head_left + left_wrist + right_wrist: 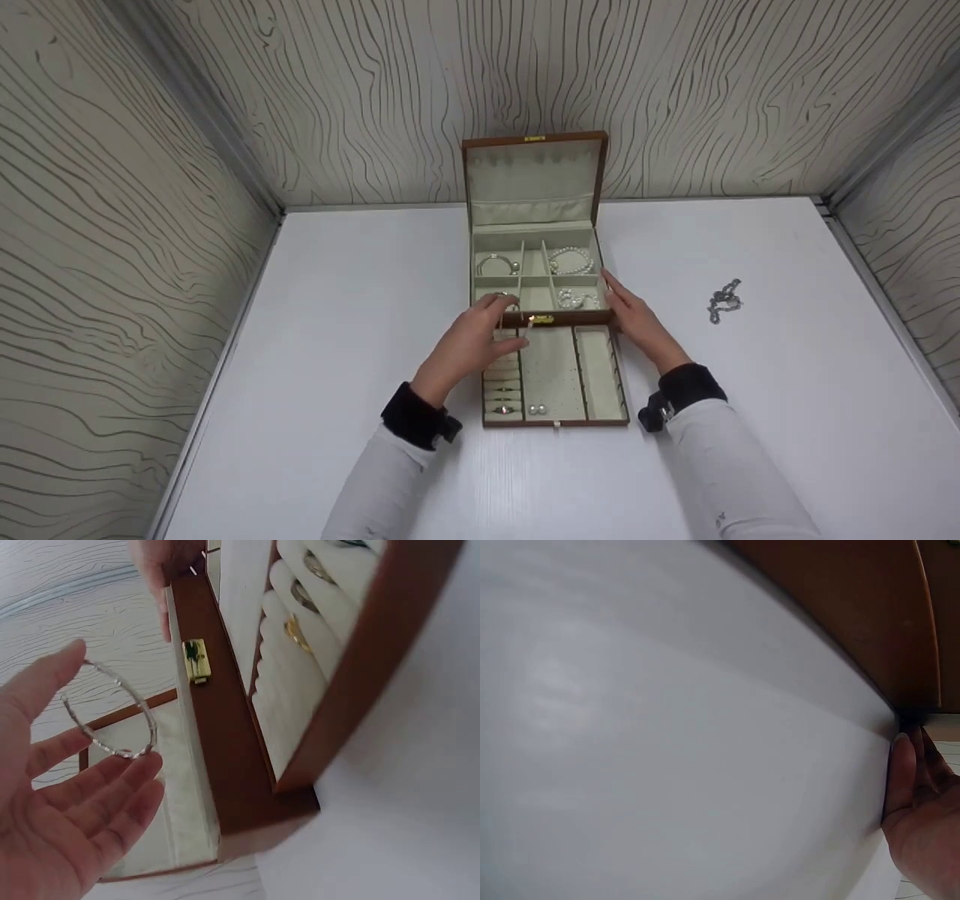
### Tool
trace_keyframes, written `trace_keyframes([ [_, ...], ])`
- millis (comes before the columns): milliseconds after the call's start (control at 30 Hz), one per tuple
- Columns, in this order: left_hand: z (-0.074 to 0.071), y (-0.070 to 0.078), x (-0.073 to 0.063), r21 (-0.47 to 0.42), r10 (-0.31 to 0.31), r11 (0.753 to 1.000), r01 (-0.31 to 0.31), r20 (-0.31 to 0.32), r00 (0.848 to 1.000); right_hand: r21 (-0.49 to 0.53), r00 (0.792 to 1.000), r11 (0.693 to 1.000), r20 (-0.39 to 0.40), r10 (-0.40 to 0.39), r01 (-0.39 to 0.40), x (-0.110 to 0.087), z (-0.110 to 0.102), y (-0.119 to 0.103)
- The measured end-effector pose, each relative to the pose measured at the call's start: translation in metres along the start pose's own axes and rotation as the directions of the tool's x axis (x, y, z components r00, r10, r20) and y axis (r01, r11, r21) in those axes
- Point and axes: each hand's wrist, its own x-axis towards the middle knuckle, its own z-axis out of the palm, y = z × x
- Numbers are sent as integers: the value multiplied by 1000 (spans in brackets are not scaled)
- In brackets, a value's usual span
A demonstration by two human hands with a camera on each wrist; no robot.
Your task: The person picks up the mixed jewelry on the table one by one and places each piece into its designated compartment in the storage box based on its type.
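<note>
So the silver bangle [112,712] is in the left hand [469,345], held loosely between the thumb tip and the fingertips [139,772], with the rest of the hand pretty much spread open, palm showing in the left wrist view. It's hovering right over the front edge of the brown jewelry box [544,319], just above the front-left compartment of the upper tray and close to the little gold clasp [196,660]. The right hand [637,322] is flat against the right side of the box, fingers straight and pressed to the wood, not wrapped round anything. The box sits open on the white table [300,337], lid [534,176] standing upright at the back. The upper tray has a bracelet [496,264] back left, a pearl strand [571,261] back right, and more pearls [577,300] front right. The lower drawer [555,382] is pulled out toward the person, with rings [501,409] in the padded rolls on the left and two pearl studs [535,409] next to them. A silvery chain [724,300] lies by itself well off to the right on the table.
</note>
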Motion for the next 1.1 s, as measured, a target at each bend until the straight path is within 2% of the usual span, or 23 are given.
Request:
trace_keyframes([
  [167,12,5,26,-17,-61,998,61,-39,997,2,1000,1000,-5,-1,1,0,1,0],
  [333,22,5,50,-28,-64,998,62,-77,995,-12,1000,1000,-10,-5,5,-1,1,-2],
  [367,23,5,54,-26,-65,998,64,-76,995,-11,1000,1000,-8,-3,3,-4,1,-8],
  [567,27,6,70,-43,-144,989,143,-35,989,-6,1000,1000,-8,5,-5,-5,0,-10],
  [633,28,5,75,-47,-164,985,163,-21,986,-14,1000,1000,-15,2,-2,-1,1,-1],
  [733,30,2,81,-41,-184,982,184,6,983,-7,1000,1000,-14,12,-12,1,1,0],
  [900,33,-2,87,4,-179,984,179,61,982,14,999,999,4,47,-47,0,2,-2],
  [1100,30,-3,93,7,-132,991,132,124,983,16,998,998,7,59,-59,-1,3,-2],
])
